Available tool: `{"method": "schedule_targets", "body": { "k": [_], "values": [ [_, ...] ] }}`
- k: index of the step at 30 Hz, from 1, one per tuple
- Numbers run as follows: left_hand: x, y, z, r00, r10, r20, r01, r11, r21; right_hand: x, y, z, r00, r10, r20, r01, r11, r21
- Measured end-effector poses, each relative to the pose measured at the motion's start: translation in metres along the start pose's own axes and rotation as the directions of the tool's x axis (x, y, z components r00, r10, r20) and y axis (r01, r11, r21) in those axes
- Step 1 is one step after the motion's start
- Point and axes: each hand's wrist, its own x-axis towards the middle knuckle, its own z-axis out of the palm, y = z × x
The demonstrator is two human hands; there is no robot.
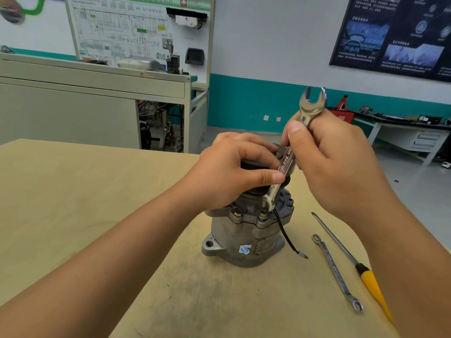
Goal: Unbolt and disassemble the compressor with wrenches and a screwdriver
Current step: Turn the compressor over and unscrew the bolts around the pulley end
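Grips the wrench (285, 162) steeply upright in the right hand (339, 162), open end up, lower end near a bolt (262, 214). Clasps the top of the compressor (244, 230) with the left hand (231, 174).

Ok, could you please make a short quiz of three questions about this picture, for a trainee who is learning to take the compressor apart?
1. True or false: the compressor stands upright on the table.
2. Which tool does the right hand grip?
A) open-end wrench
B) hammer
C) pliers
3. How many tools lie on the table, touched by no hand?

Key
1. True.
2. A.
3. Two: the ring wrench and the screwdriver with the yellow handle, both to the right of the compressor.
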Motion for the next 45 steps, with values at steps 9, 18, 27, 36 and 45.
{"method": "schedule_targets", "body": {
  "k": [9, 18, 27, 36, 45],
  "values": [
    [0.000, 0.000, 0.003, 0.999, -0.036, 0.019, 0.034, 0.998, 0.059, -0.006, 0.010, 0.003, 1.000, -0.014, -0.010, 0.014, 1.000, 0.021],
    [-0.001, 0.001, 0.006, 0.998, -0.037, 0.044, 0.034, 0.997, 0.063, -0.008, 0.016, 0.001, 1.000, 0.023, 0.017, -0.024, 0.999, 0.036],
    [-0.004, 0.000, 0.007, 1.000, -0.012, 0.005, 0.012, 0.993, 0.115, -0.005, 0.017, -0.007, 0.985, 0.064, 0.157, -0.083, 0.989, 0.120],
    [-0.003, 0.000, 0.008, 1.000, 0.017, -0.017, -0.014, 0.988, 0.154, -0.007, 0.022, -0.007, 0.985, 0.001, 0.171, -0.024, 0.991, 0.133],
    [-0.002, 0.002, 0.008, 1.000, 0.024, -0.016, -0.022, 0.989, 0.147, -0.009, 0.025, -0.008, 0.993, 0.012, 0.114, -0.031, 0.986, 0.164]
  ]
}}
